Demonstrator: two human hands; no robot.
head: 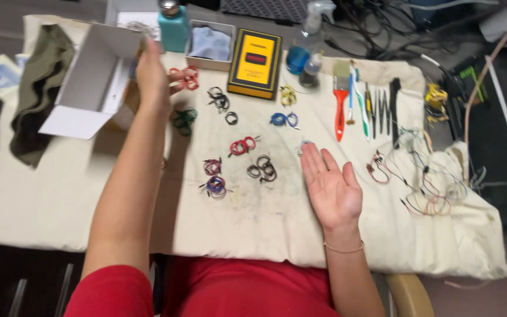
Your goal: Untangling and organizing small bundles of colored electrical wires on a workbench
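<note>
My left hand reaches to the far left and grips the edge of an open white cardboard box that lies tipped on its side. A red wire coil lies just right of that hand, a green coil below it. My right hand rests palm up and open on the cream cloth, holding nothing. Several small wire coils lie between the hands: red, black, blue and red, blue.
A yellow and black box, a teal bottle, a spray bottle and a tray with blue cloth stand at the back. A red-handled brush, small tools and loose wires lie right. A green cloth lies left.
</note>
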